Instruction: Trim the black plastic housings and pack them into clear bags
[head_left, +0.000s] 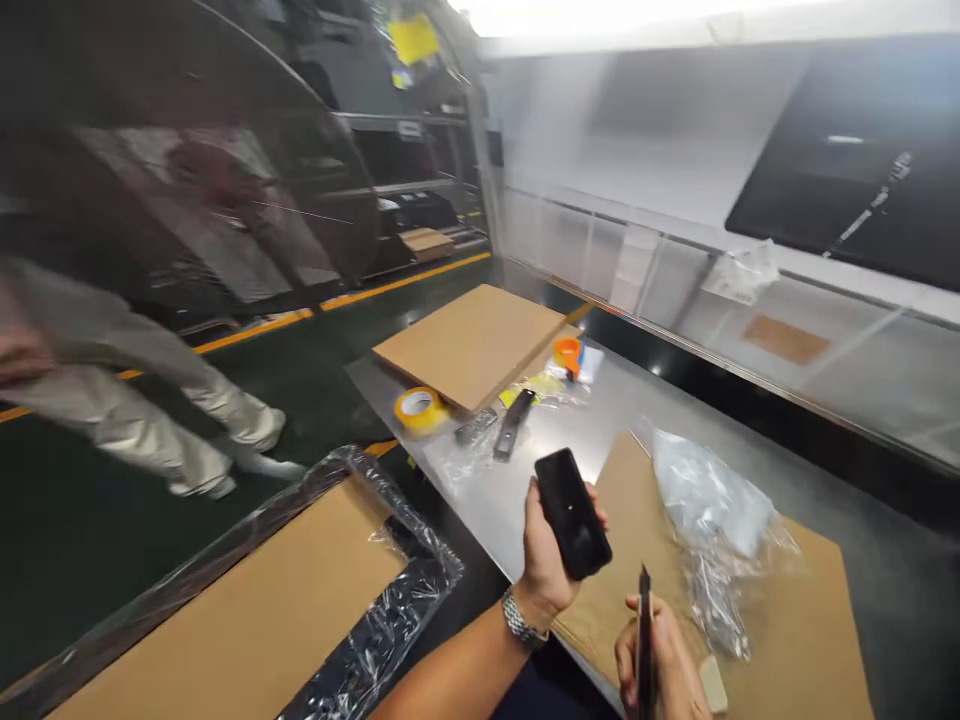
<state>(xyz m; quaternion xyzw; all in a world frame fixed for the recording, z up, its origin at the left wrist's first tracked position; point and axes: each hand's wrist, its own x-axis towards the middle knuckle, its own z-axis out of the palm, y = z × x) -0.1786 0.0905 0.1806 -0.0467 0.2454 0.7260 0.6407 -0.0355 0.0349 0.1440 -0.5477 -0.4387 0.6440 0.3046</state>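
Note:
My left hand (546, 550) is closed around a black smartphone (573, 512), its dark face turned up toward me. A metal watch (517, 615) circles that wrist. Lower right, my right hand (660, 660) grips a slim black utility knife (643, 650) upright, pointed tip upward. Beneath both hands lies flat brown cardboard (622, 520) on a metal table (480, 510). Crumpled clear plastic wrap (712, 510) rests on the cardboard, right of the phone. Beyond the phone, a dark elongated object (514, 424) lies on the table.
A cardboard box (480, 340), yellow tape roll (418, 410) and orange tape dispenser (568, 353) occupy the table's far part. Left below is a plastic-wrapped dark frame around cardboard (247, 610). Another person's legs (142, 400) stand at left. A translucent-walled rack (675, 260) runs along the right.

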